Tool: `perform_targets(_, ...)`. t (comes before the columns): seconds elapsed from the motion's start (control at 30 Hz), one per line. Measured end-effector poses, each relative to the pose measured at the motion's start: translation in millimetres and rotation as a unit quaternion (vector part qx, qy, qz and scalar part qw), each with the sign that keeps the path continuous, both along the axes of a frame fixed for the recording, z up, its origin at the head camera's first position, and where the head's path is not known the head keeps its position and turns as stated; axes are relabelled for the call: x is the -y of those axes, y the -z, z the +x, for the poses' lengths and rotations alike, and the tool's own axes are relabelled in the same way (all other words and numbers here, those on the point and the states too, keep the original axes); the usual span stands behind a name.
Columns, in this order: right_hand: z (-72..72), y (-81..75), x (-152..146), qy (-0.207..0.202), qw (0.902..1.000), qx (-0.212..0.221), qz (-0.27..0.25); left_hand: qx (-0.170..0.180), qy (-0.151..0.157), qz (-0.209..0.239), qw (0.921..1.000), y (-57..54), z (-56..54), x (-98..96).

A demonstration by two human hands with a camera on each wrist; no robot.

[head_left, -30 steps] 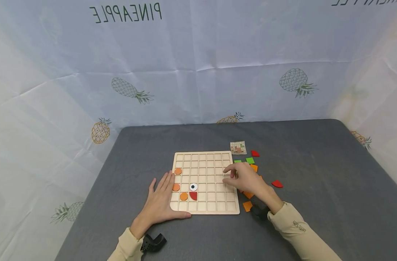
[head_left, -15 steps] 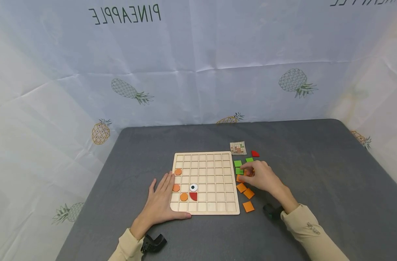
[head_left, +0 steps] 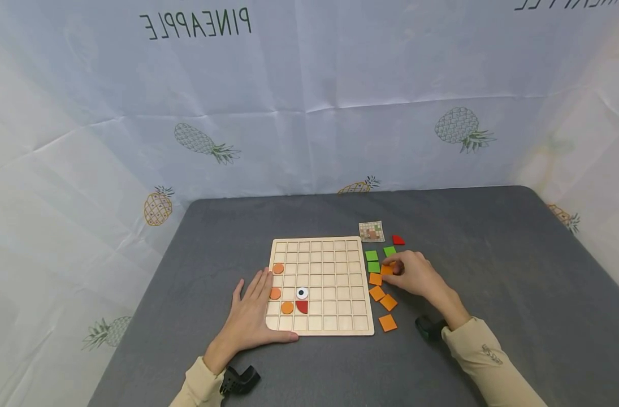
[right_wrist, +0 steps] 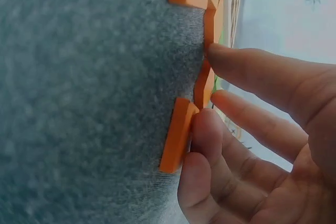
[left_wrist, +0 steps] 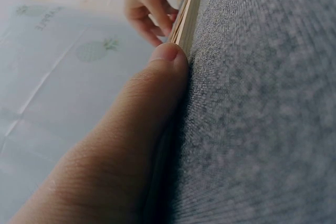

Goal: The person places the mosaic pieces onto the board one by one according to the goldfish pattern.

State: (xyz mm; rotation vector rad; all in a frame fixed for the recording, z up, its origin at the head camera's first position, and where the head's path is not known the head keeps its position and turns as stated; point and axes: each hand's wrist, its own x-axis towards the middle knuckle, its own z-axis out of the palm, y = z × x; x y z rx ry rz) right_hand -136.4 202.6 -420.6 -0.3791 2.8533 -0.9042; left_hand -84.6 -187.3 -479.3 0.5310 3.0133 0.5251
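My left hand (head_left: 250, 316) rests at the left side of a wooden grid board (head_left: 334, 282), fingers straight along that edge and thumb at the front edge. On the board lie orange discs (head_left: 287, 307), a white eye disc (head_left: 302, 293) and a red quarter-circle piece (head_left: 302, 307). Right of the board, my right hand (head_left: 413, 274) has thumb and forefinger at opposite sides of an orange square tile (head_left: 387, 269), pinching it at the table. In the right wrist view, fingertips (right_wrist: 212, 56) meet the orange tiles; the other fingers are curled.
Several orange squares (head_left: 388, 323) and green squares (head_left: 372, 255) lie beside the board's right edge. A small pattern card (head_left: 371, 231) and a red quarter-circle piece (head_left: 398, 240) are at the far right of it. Pineapple-print cloth (head_left: 309, 141) hangs behind the grey table (head_left: 228, 226).
My right hand has moved from over the board's right edge rightward to the loose tiles, fingers closing at an orange square. A red piece farther right is now hidden by the arm. Left hand unchanged.
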Motion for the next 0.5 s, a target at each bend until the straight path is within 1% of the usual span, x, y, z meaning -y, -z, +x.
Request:
perform_targets(0.3, -2.6, 0.6, 1.0, 0.016, 0.9996, 0.023, 0.0, 0.001, 0.001, 0.001, 1.0, 0.3, 0.4, 0.5)
perform_targets(0.5, -2.0, 2.4, 3.4, 0.018, 0.9996, 0.021, -0.006, 0.003, 0.0, 0.002, 1.0, 0.5, 0.5, 0.5)
